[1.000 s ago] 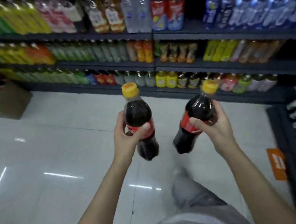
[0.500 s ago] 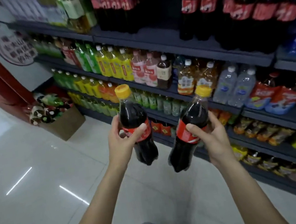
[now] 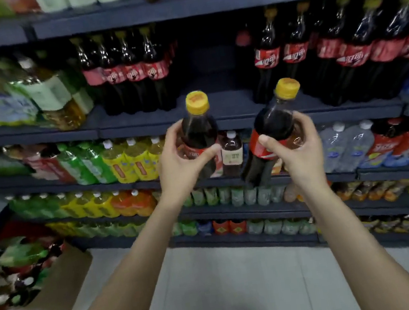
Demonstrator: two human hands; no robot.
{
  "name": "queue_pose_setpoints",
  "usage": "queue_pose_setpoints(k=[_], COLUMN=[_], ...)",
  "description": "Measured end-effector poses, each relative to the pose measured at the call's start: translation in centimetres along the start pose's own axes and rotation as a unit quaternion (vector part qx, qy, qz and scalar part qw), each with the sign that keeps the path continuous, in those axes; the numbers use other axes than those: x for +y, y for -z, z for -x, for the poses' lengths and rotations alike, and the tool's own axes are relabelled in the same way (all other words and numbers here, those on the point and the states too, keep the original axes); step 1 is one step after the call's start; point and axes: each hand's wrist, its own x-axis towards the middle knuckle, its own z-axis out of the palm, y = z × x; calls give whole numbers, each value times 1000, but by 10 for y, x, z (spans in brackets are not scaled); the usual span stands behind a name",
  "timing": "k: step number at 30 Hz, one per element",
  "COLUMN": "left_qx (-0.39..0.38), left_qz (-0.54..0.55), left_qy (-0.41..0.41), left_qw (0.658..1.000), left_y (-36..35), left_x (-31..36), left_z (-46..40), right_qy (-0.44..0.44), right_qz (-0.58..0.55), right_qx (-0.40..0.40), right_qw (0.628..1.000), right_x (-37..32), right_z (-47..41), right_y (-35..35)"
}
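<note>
I hold two dark cola bottles with yellow caps and red labels in front of a drinks shelf. My left hand (image 3: 182,163) grips the left cola bottle (image 3: 198,129) around its label, nearly upright. My right hand (image 3: 297,153) grips the right cola bottle (image 3: 273,123), which leans with its cap to the right. Both bottles are level with the shelf board (image 3: 231,113) that carries rows of larger cola bottles (image 3: 132,72), with a gap between the two rows straight behind the caps.
Dark shelves hold many drinks: green and yellow bottles (image 3: 120,164) at the left, water bottles (image 3: 347,144) at the right, small bottles lower down. A cardboard box (image 3: 58,283) full of bottles stands on the pale tiled floor at the left.
The view has swung up and towards the shelf, so the cola rows now fill the top. Both hands have risen with their bottles and keep the same grip.
</note>
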Motion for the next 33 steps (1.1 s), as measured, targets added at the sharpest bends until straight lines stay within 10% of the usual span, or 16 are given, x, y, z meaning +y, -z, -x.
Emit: queue_pose_setpoints(k=[19, 33], left_qx=[20, 73], left_qz=[-53, -34], left_qy=[-95, -168], left_qw=[994, 983], left_y=[-104, -175], left_x=[-87, -125], left_z=[-288, -394], right_qy=[122, 234], right_qz=[131, 306], right_qx=[119, 245], right_qw=[977, 889], right_x=[50, 91], right_z=[-230, -296], right_y=[-139, -182])
